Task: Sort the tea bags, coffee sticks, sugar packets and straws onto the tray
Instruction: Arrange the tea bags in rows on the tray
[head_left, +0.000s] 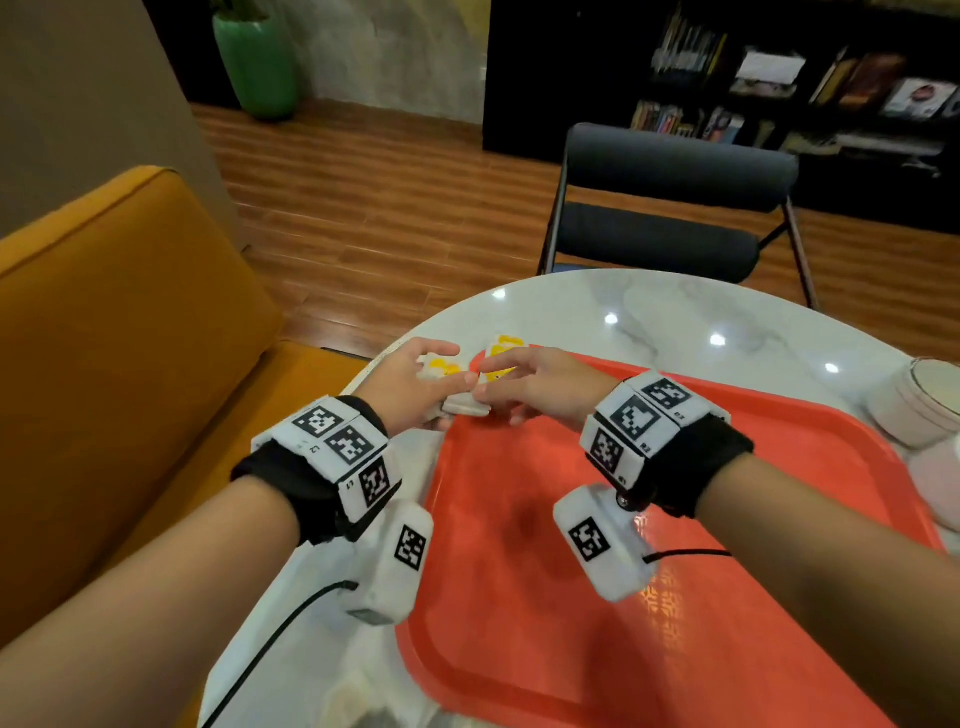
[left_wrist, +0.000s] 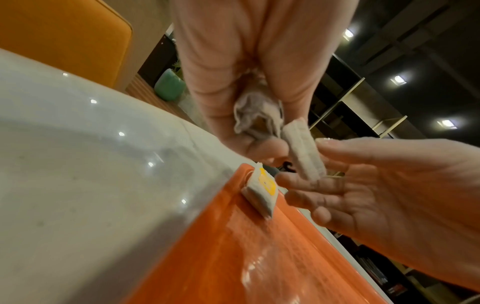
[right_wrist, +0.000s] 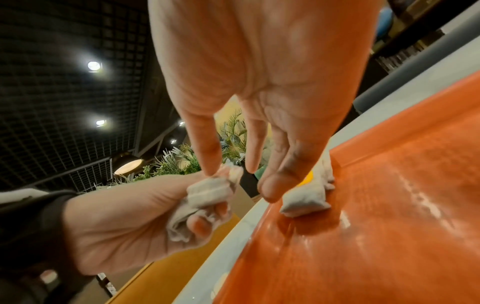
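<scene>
Both hands meet over the far-left corner of the red tray (head_left: 727, 545). My left hand (head_left: 447, 387) grips a crumpled bunch of white tea bags (right_wrist: 205, 197) with yellow labels, its fingers curled round them. My right hand (head_left: 493, 387) reaches across, and its thumb and fingers pinch one tea bag (left_wrist: 302, 150) at the top of that bunch. Another tea bag (left_wrist: 262, 191) lies alone on the tray beside its rim, just under the right hand's fingers (right_wrist: 270, 185). No coffee sticks, sugar packets or straws show clearly.
The tray sits on a round white marble table (head_left: 675, 312). A white cup-like container (head_left: 924, 405) stands past the tray's right edge. A dark folding chair (head_left: 670, 208) faces the far side, and an orange sofa (head_left: 104, 338) is on the left. Pale blurred items (head_left: 358, 696) lie near the front edge.
</scene>
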